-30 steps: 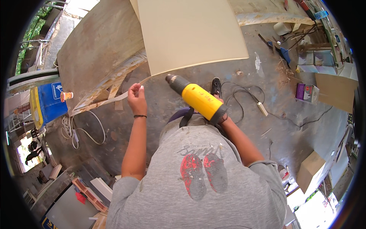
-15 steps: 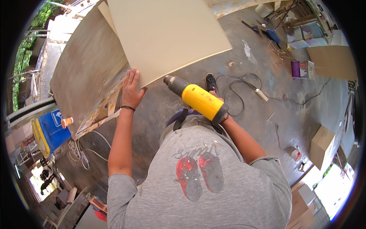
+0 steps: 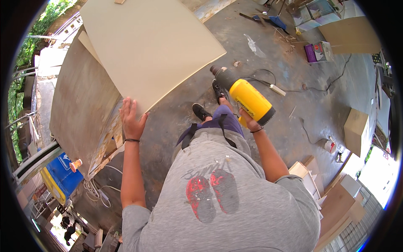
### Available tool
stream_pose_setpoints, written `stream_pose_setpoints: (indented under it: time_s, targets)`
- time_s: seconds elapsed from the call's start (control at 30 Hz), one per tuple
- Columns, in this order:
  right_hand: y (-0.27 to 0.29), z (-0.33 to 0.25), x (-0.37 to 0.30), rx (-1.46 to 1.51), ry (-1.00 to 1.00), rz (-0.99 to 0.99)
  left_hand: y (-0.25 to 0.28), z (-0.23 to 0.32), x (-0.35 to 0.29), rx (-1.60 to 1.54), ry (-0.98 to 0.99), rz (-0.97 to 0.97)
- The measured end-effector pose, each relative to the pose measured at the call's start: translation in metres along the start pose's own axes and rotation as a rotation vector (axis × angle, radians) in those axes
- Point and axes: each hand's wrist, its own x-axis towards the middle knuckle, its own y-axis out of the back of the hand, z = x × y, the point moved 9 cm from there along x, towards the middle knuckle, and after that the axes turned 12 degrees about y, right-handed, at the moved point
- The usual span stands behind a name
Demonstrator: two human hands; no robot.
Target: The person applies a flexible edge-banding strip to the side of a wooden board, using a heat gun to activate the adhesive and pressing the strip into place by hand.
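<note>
A: Where's the pale panel (image 3: 151, 50)?
B: Upper left to upper middle of the frame, lying across the worn wooden surface (image 3: 75, 96). Its near corner points down toward the wearer, probably so that the edge is within easy reach.
A: And the left hand (image 3: 133, 117)?
B: Left of centre, at that near corner, fingers apart and stretched out, thumb by the edge. I'd say it steadies the panel there; whether the thumb presses underneath, I can't tell.
A: The right hand (image 3: 250, 119)?
B: Right of centre, closed around the handle of a yellow heat gun (image 3: 251, 101), mostly hidden below the barrel.
A: Why that angle?
B: The dark nozzle (image 3: 219, 72) points to the upper left, clear of the panel and well apart from the left hand. That likely keeps the hot end off both skin and sheet.
A: What about the cord (image 3: 275, 77)?
B: A dark one lies on the floor (image 3: 168, 134) beyond the gun, perhaps feeding it, though the join is hidden.
</note>
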Motion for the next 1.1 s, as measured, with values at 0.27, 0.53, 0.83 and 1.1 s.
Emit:
stream_pose_setpoints:
  time_s: [0.27, 0.53, 0.83, 1.1]
  targets:
    - [0.042, 0.014, 0.024, 0.268, -0.183, 0.154, -0.006, 0.021, 0.015, -0.012, -0.014, -0.032]
    - [0.048, -0.002, 0.044, 0.481, -0.351, 0.121, -0.016, 0.064, 0.034, -0.056, -0.055, -0.079]
    - [0.065, 0.005, 0.069, 0.522, -0.432, 0.034, -0.029, 0.109, 0.053, -0.076, -0.139, -0.113]
    - [0.077, 0.007, 0.069, 0.5, -0.516, -0.054, -0.032, 0.13, 0.063, -0.073, -0.161, -0.114]
